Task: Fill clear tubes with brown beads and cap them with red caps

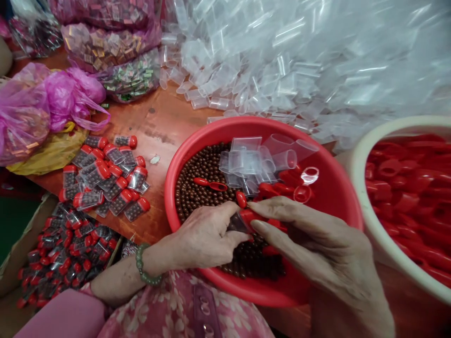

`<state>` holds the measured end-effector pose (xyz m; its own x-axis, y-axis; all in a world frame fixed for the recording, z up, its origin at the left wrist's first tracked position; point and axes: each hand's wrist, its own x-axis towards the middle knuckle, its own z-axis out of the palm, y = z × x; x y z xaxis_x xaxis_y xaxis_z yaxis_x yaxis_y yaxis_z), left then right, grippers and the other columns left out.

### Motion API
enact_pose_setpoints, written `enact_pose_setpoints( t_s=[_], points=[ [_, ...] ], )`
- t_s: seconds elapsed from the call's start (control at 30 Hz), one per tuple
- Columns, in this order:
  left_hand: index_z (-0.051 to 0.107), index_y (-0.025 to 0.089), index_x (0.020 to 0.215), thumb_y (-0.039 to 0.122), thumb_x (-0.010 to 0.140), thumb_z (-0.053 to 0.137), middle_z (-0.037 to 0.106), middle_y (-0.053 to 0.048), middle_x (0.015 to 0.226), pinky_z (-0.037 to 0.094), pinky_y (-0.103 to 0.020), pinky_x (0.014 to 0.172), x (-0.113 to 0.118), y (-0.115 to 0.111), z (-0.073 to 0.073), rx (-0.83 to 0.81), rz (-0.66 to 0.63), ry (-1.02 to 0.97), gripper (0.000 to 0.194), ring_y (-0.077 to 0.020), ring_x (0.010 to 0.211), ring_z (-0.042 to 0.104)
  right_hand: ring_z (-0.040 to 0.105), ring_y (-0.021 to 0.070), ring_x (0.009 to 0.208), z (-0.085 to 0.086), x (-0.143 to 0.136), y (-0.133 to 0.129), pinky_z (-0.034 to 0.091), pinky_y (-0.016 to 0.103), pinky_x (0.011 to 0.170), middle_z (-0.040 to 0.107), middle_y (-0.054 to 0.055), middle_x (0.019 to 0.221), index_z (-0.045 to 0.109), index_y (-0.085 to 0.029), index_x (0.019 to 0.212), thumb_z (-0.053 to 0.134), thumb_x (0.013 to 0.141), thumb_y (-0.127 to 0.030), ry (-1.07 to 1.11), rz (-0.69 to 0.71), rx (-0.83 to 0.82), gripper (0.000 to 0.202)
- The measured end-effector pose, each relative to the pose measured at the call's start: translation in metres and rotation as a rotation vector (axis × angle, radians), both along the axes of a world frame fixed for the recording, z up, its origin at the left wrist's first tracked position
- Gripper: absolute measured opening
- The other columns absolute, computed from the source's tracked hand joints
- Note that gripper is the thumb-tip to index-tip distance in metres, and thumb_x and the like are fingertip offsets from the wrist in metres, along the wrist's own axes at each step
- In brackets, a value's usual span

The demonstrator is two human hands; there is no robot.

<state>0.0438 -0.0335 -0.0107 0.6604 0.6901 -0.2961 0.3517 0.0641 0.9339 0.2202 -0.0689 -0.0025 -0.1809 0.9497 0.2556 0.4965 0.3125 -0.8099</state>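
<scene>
Over the near side of the red basin (327, 197), the left hand (207, 237) pinches a small clear tube (237, 224) filled with brown beads, while the right hand (317, 244) closes its fingers on the tube's red cap (251, 216). Brown beads (200, 176), empty tubes and loose caps lie in the basin. Filled capped tubes (105, 180) are piled near the worktop's (158, 122) left edge; a cream bowl (362, 155) of red caps stands at the right.

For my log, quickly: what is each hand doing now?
Left hand: closed on the small tube.
Right hand: pinching the red cap on that tube.
</scene>
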Motion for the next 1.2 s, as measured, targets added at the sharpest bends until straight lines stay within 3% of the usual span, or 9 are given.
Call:
enact_pose_setpoints(
  t_s=[0.13,0.3,0.5,0.73,0.93,1.2],
  points=[
    [0.054,0.017,0.092,0.025,0.086,0.056,0.068,-0.005,0.085,0.045,-0.029,0.067,0.001,-0.001,-0.001,0.099,-0.061,0.096,0.009,-0.0193,0.075,0.063,0.069,0.0153,0.083,0.000,-0.001,-0.007,0.058,0.025,0.072,0.071,0.000,0.094,0.067,-0.030,0.115,0.066,0.082,-0.006,-0.088,0.005,0.054,0.040],
    [0.054,0.015,0.095,0.025,0.087,0.053,0.068,-0.011,0.091,0.047,-0.033,0.071,0.002,-0.002,0.001,0.213,-0.156,0.171,0.013,-0.0249,0.083,0.065,0.068,0.0159,0.083,0.004,0.001,-0.012,0.058,0.026,0.073,0.071,-0.001,0.092,0.069,-0.031,0.108,0.067,0.083,-0.011,-0.016,-0.032,-0.043,0.032],
    [0.059,0.018,0.091,0.033,0.076,0.067,0.069,-0.002,0.081,0.044,-0.025,0.060,0.001,-0.001,0.002,0.007,-0.009,0.042,0.023,-0.0166,0.069,0.063,0.067,0.0144,0.078,0.010,0.000,-0.008,0.055,0.023,0.065,0.071,0.000,0.091,0.068,-0.028,0.106,0.064,0.085,-0.016,-0.070,0.046,-0.110,0.024],
    [0.061,0.018,0.082,0.025,0.069,0.057,0.063,0.001,0.063,0.039,-0.024,0.052,0.003,-0.006,0.003,0.109,0.103,0.095,0.016,-0.0134,0.053,0.053,0.069,0.0137,0.088,0.012,-0.018,-0.013,0.057,0.022,0.080,0.072,0.000,0.100,0.067,-0.029,0.114,0.065,0.084,-0.010,-0.096,-0.085,-0.018,0.035],
    [0.061,0.018,0.085,0.032,0.071,0.057,0.068,-0.003,0.069,0.042,-0.028,0.056,0.007,-0.011,-0.004,0.264,0.079,0.191,0.020,-0.0191,0.061,0.061,0.070,0.0146,0.085,0.011,-0.017,-0.018,0.059,0.023,0.078,0.074,0.000,0.100,0.069,-0.030,0.115,0.067,0.082,-0.009,-0.047,-0.109,0.013,0.039],
    [0.062,0.017,0.088,0.034,0.074,0.055,0.069,-0.005,0.070,0.042,-0.029,0.053,0.006,-0.009,-0.004,0.268,-0.002,0.215,0.023,-0.0210,0.060,0.062,0.072,0.0190,0.084,0.009,-0.014,-0.019,0.061,0.030,0.074,0.075,0.001,0.100,0.071,-0.032,0.112,0.068,0.082,-0.013,-0.026,-0.112,-0.044,0.036]
  ],
)
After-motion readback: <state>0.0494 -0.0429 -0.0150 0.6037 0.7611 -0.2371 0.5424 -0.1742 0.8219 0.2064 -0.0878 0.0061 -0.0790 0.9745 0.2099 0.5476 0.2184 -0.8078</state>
